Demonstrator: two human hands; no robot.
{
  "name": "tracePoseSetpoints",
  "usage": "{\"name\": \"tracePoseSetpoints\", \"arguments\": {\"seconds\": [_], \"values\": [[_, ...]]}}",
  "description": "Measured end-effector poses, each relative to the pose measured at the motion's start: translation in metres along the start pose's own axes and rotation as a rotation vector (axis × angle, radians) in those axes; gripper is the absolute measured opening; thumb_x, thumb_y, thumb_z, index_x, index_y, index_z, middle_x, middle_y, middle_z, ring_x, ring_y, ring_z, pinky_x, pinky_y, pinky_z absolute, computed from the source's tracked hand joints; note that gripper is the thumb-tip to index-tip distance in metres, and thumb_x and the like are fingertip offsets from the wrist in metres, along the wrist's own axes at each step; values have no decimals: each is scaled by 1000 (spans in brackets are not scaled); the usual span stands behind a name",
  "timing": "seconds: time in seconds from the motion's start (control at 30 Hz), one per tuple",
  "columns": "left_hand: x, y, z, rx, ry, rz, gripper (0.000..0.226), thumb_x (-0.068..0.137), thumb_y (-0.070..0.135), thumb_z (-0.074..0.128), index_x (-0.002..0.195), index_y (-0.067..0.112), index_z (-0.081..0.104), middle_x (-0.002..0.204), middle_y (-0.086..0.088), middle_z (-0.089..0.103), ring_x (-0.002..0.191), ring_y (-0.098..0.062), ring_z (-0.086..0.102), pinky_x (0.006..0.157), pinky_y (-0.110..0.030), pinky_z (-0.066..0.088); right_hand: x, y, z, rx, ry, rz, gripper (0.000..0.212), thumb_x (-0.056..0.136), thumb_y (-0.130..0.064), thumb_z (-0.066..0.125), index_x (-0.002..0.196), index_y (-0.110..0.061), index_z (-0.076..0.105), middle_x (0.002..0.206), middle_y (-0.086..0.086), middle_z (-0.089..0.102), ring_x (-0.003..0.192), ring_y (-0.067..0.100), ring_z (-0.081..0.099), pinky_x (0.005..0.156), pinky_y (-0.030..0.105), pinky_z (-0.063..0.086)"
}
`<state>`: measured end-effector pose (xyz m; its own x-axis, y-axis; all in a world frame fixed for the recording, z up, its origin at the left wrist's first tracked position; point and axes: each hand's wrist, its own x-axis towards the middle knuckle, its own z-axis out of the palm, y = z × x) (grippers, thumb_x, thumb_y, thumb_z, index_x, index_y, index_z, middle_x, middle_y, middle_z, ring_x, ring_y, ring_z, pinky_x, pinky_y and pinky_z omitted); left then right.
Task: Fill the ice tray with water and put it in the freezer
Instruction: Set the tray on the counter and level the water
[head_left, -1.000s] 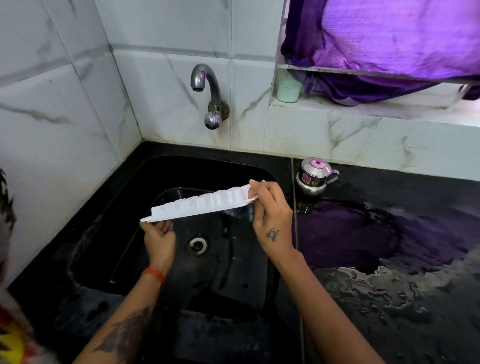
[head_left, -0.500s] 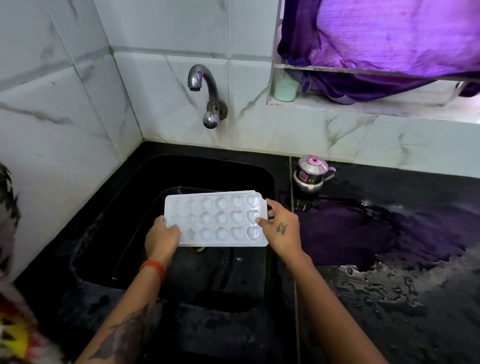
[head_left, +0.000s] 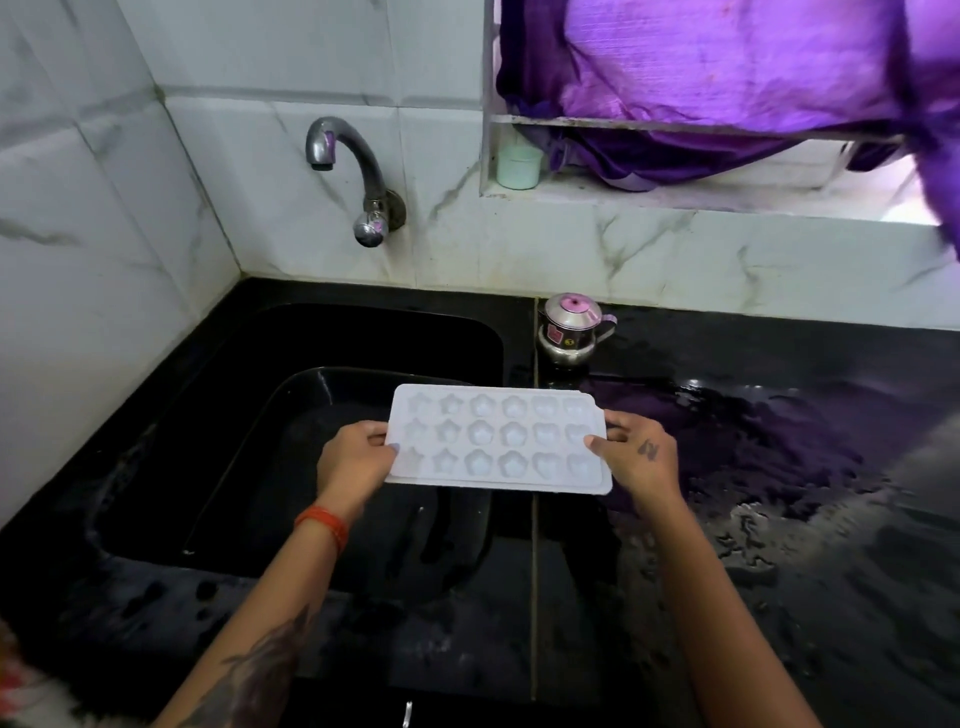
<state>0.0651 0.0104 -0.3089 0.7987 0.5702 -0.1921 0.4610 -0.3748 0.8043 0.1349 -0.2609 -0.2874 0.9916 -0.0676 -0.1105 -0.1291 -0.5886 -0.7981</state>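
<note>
Ice tray (head_left: 497, 441), thin white plastic (light, likely bendy and wet-slick), is held level over the right edge of the black sink (head_left: 249, 395). The left hand (head_left: 353, 460) pinches its left short edge and the right hand (head_left: 636, 452) its right, which looks the sensible hold.

Daylight enters through the purple curtain (head_left: 727, 57) at upper right, casting a violet tint and patchy glare on the wet black counter (head_left: 779, 467). Sink basin (head_left: 291, 467) dim, detail lost. Wide-angle bending at edges; right edge smeared, lower left corner blurred.
</note>
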Motion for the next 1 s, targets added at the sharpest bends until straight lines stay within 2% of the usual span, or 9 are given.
{"name": "tracePoseSetpoints", "arguments": {"seconds": [0.17, 0.27, 0.53, 0.7, 0.77, 0.9, 1.0], "values": [[-20, 18, 38, -64, -96, 39, 27, 80, 5, 63, 106, 12, 68, 97, -3, 72, 90, -20, 67, 81, -41, 57, 3, 38, -38, 36, 75, 91, 36, 82, -12, 70, 117, -14, 66, 104, 7, 71, 93, 21, 65, 88, 35, 51], [-30, 25, 61, -60, -142, 57, 27, 79, 5, 65, 104, 12, 69, 95, -3, 72, 89, -20, 68, 81, -42, 57, 3, 58, -57, 41, 98, 126, 36, 83, -11, 70, 119, -11, 65, 106, 8, 70, 87, 18, 62, 84, 30, 49], [-57, 34, 109, -28, -197, 22, 25, 78, 7, 68, 102, 13, 70, 92, -3, 72, 85, -21, 69, 79, -41, 57, 5, 109, -87, 6, 119, 196, 36, 82, -12, 71, 118, -8, 66, 109, 11, 70, 99, 23, 65, 80, 21, 42], [-68, 35, 125, -30, -217, -1, 26, 78, 5, 68, 103, 10, 69, 90, -6, 72, 84, -22, 69, 76, -41, 58, 7, 125, -96, -14, 112, 212, 35, 83, -13, 70, 118, -8, 66, 110, 9, 70, 100, 22, 65, 79, 20, 41], [-72, 35, 128, -30, -222, -8, 25, 78, 4, 68, 103, 9, 69, 90, -7, 72, 83, -23, 69, 74, -41, 59, 7, 129, -98, -14, 109, 212, 34, 83, -12, 70, 117, -8, 67, 110, 9, 70, 100, 22, 65, 81, 20, 42], [-78, 37, 132, -48, -205, -20, 25, 81, 2, 65, 105, 6, 68, 93, -9, 71, 82, -24, 69, 72, -38, 59, 6, 135, -100, -1, 87, 194, 32, 83, -12, 69, 115, -8, 68, 109, 9, 71, 100, 24, 66, 91, 32, 49], [-80, 38, 133, -58, -196, -26, 26, 81, 1, 65, 107, 4, 67, 93, -10, 71, 82, -24, 69, 71, -37, 59, 5, 135, -99, -46, 93, 169, 28, 85, -14, 67, 112, -11, 69, 107, 7, 72, 99, 24, 65, 86, 28, 47]]}}
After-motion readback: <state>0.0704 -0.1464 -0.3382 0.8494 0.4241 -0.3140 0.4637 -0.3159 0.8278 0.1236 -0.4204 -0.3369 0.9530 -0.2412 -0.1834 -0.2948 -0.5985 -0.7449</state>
